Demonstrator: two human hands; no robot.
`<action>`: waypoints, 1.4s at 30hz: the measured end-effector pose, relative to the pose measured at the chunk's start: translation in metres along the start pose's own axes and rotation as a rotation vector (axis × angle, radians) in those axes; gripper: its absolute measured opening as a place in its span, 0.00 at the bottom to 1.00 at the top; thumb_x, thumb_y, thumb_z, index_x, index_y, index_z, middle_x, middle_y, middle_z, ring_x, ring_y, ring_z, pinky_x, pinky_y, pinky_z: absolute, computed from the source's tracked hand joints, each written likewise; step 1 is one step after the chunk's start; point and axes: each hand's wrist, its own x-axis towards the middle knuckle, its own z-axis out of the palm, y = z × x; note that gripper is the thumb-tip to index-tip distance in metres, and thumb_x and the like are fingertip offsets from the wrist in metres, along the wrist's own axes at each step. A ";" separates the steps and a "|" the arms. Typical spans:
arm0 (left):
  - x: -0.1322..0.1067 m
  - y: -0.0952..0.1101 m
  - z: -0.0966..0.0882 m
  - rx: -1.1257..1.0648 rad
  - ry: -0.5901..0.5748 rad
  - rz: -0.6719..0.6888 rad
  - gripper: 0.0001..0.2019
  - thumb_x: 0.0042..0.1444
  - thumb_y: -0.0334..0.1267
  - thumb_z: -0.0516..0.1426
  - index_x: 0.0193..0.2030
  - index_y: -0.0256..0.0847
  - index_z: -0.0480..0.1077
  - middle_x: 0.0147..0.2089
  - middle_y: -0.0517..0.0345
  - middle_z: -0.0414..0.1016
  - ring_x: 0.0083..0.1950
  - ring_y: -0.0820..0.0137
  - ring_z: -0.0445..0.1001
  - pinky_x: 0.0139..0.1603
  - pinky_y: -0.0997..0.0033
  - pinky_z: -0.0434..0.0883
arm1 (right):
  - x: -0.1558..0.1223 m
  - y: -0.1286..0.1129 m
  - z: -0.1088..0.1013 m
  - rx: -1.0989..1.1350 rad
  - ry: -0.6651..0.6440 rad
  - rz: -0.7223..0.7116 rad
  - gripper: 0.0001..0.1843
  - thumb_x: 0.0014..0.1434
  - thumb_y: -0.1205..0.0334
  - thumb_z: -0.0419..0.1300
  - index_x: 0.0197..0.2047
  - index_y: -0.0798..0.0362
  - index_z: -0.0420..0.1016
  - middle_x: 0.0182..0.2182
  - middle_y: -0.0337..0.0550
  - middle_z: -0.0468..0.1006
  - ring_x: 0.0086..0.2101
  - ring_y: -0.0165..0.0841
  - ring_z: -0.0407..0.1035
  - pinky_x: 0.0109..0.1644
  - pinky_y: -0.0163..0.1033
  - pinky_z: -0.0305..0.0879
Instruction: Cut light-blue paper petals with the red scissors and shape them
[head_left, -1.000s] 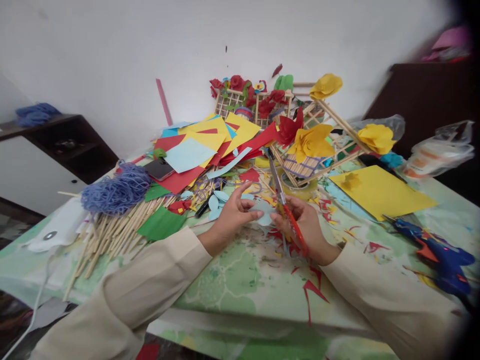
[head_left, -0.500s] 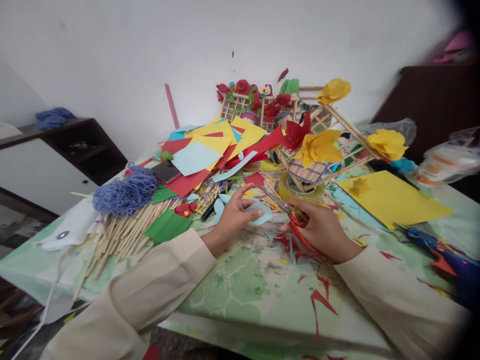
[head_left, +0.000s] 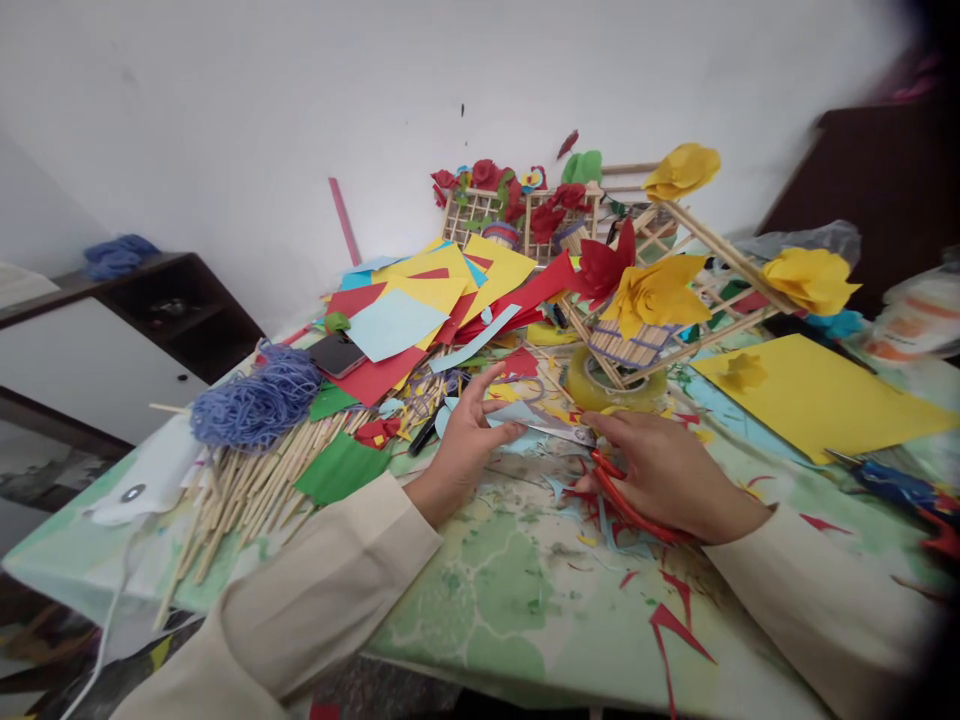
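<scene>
My left hand pinches a small light blue paper piece between thumb and fingers, just above the table. My right hand grips red-handled scissors, whose metal blades lie almost level and point left into the blue paper. Both hands sit at the middle of the table, above a scatter of red and blue paper scraps. Cream sleeves cover both forearms.
Coloured paper sheets are heaped behind the hands. Wooden sticks and blue yarn lie at left, with a phone beyond. A tape roll, stick frames with paper flowers, a yellow sheet and a blue glue gun fill the right.
The scissors have swung down from nearly upright to almost level, blades now at the blue paper. My right hand shifted slightly right; the camera view drifted.
</scene>
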 end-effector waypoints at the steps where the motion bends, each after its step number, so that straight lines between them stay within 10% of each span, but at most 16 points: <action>1: 0.000 0.000 0.001 0.001 0.010 -0.005 0.39 0.42 0.28 0.66 0.62 0.51 0.60 0.45 0.56 0.74 0.39 0.72 0.75 0.41 0.73 0.70 | 0.000 0.000 0.000 0.003 -0.007 -0.002 0.33 0.52 0.45 0.60 0.57 0.55 0.69 0.41 0.54 0.78 0.41 0.47 0.72 0.40 0.44 0.65; 27: -0.003 -0.002 0.005 -0.143 -0.014 -0.083 0.40 0.42 0.30 0.66 0.63 0.48 0.57 0.47 0.55 0.71 0.43 0.71 0.75 0.43 0.69 0.72 | -0.001 -0.006 0.003 0.093 -0.057 0.062 0.29 0.53 0.42 0.60 0.51 0.52 0.75 0.31 0.48 0.81 0.33 0.41 0.75 0.34 0.39 0.64; 42: -0.001 0.000 0.002 -0.167 0.048 0.007 0.39 0.44 0.33 0.67 0.63 0.43 0.56 0.30 0.64 0.73 0.31 0.74 0.73 0.36 0.73 0.70 | -0.002 -0.006 0.005 0.120 -0.062 0.102 0.26 0.53 0.40 0.59 0.46 0.51 0.77 0.30 0.46 0.81 0.30 0.38 0.73 0.32 0.37 0.62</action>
